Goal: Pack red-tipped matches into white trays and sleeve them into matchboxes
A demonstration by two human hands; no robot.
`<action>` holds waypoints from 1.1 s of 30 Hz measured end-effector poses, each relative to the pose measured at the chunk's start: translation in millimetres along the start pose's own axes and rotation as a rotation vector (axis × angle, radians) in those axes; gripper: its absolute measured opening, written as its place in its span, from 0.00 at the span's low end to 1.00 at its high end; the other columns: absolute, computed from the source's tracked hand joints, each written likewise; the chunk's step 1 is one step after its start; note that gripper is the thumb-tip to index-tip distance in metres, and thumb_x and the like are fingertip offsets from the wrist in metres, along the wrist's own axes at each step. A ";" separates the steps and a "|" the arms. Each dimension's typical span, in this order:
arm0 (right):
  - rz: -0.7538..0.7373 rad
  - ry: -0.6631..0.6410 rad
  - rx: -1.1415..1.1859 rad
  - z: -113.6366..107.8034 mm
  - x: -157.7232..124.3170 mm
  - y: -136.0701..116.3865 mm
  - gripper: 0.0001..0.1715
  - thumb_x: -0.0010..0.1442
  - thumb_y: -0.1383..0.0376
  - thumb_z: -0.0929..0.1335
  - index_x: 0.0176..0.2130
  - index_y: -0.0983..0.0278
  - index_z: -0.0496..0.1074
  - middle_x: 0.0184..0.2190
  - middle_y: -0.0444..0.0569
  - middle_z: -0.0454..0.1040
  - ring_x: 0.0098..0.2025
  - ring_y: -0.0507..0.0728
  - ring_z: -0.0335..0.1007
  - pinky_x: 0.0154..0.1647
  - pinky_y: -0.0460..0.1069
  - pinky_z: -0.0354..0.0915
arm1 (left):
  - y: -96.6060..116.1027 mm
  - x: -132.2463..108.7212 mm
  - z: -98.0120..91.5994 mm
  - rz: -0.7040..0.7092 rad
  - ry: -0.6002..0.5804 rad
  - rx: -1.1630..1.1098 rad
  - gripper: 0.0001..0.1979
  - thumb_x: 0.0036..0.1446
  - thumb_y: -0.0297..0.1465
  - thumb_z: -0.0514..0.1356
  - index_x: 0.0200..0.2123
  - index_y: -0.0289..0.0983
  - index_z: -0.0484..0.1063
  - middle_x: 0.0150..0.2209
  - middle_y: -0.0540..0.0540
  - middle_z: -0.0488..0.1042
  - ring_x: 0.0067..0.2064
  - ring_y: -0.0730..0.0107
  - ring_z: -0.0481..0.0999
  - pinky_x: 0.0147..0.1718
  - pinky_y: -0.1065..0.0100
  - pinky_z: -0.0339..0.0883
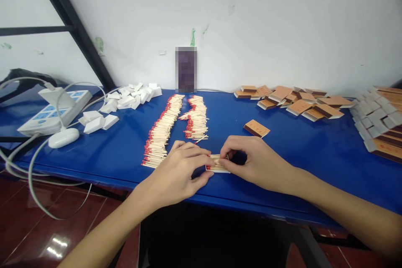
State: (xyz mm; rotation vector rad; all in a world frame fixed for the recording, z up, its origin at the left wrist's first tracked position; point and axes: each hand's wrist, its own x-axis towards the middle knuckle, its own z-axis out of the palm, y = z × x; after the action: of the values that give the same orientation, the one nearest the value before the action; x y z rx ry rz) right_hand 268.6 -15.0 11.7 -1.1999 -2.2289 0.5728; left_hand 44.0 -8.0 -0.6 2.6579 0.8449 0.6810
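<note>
A small white matchbox tray (217, 164) filled with red-tipped matches lies near the front edge of the blue table (119, 150). My left hand (180, 173) pinches the tray's left end with thumb and fingers. At its right end my right hand (254, 161) has its fingertips curled onto the tray and the matches. Two long rows of loose matches (163, 130) (196, 118) lie just beyond my hands.
A single orange matchbox sleeve (256, 128) lies right of the matches. Piles of orange sleeves (295, 100) and stacked boxes (380, 121) fill the right side. White inner trays (132, 96) are heaped at left, beside a power strip (55, 111) with cables.
</note>
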 end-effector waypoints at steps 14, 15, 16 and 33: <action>-0.043 -0.051 0.001 -2.5 -2.3 -0.5 0.06 0.60 0.68 0.68 0.30 0.62 0.71 0.30 0.46 0.74 0.30 0.52 0.69 0.32 0.48 0.65 | 0.4 -0.4 1.5 -0.034 -0.002 0.033 0.07 0.64 0.32 0.60 0.45 0.39 0.70 0.45 0.46 0.78 0.49 0.61 0.75 0.51 0.58 0.60; -0.044 -0.052 0.000 -2.4 -2.1 -0.4 0.06 0.60 0.68 0.68 0.30 0.62 0.71 0.31 0.46 0.74 0.31 0.52 0.69 0.32 0.47 0.65 | 0.3 -0.5 1.7 -0.033 0.004 0.033 0.08 0.64 0.32 0.60 0.46 0.39 0.70 0.45 0.46 0.78 0.49 0.61 0.75 0.51 0.58 0.61; -0.042 -0.049 -0.002 -2.2 -1.9 -0.3 0.06 0.60 0.68 0.68 0.30 0.62 0.71 0.31 0.45 0.74 0.31 0.52 0.69 0.32 0.47 0.65 | 0.2 -0.6 1.7 -0.031 0.006 0.032 0.09 0.64 0.32 0.60 0.47 0.39 0.70 0.45 0.46 0.78 0.49 0.61 0.75 0.51 0.58 0.61; -0.039 -0.011 -0.020 -0.9 -2.1 0.9 0.05 0.59 0.70 0.67 0.30 0.62 0.70 0.31 0.45 0.73 0.32 0.52 0.69 0.34 0.48 0.66 | 1.3 -0.6 0.1 -0.042 -0.022 0.008 0.03 0.64 0.32 0.60 0.39 0.39 0.69 0.45 0.48 0.77 0.49 0.64 0.74 0.52 0.59 0.60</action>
State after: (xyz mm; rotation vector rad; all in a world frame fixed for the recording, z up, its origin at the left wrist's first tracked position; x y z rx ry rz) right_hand 270.7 -16.2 11.4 -1.1632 -2.2675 0.5443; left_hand 44.2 -9.4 -0.4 2.6421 0.8965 0.6379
